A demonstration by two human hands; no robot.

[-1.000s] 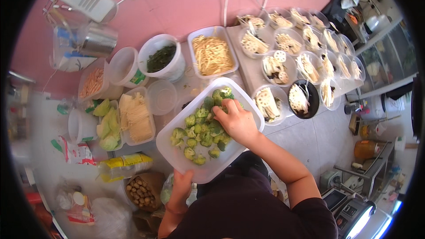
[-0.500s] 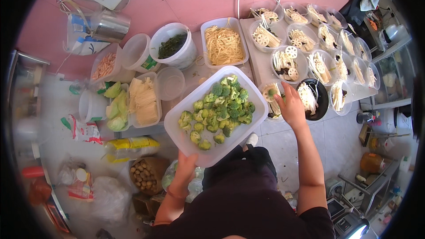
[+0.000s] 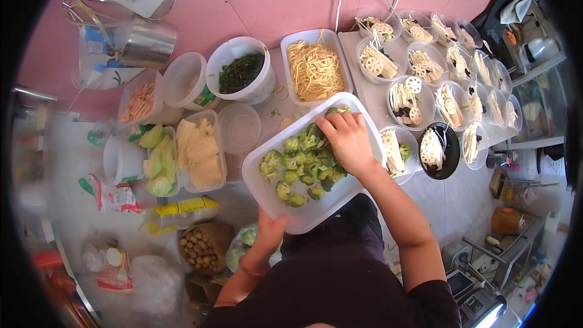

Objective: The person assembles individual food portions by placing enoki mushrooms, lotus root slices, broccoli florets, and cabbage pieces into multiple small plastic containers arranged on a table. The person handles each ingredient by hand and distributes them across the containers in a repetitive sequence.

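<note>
My left hand [image 3: 269, 231] grips the near left corner of a white plastic tray [image 3: 258, 191], holding it tilted in front of my body. Green broccoli florets [image 3: 303, 164] are heaped in the tray. My right hand [image 3: 346, 140] reaches over its far right side, fingers curled down on the florets; their tips are partly hidden among the pieces. Just right of the tray stands a clear round bowl [image 3: 416, 163] with white enoki mushrooms and one broccoli floret [image 3: 404, 150]. Beside that bowl, a black bowl [image 3: 450, 161] holds enoki and lotus root slices.
Several clear bowls [image 3: 434, 100] of enoki, lotus root and black fungus crowd the right table. Behind the tray stand a tub of noodle-like strips [image 3: 316, 70] and a bucket of dark greens [image 3: 241, 76]. Tofu-skin sheets [image 3: 200, 149] and lettuce [image 3: 159, 164] sit at left.
My right hand has gone from the near bowl back into the tray, onto the broccoli. A floret now lies in that bowl. The view has shifted slightly.
</note>
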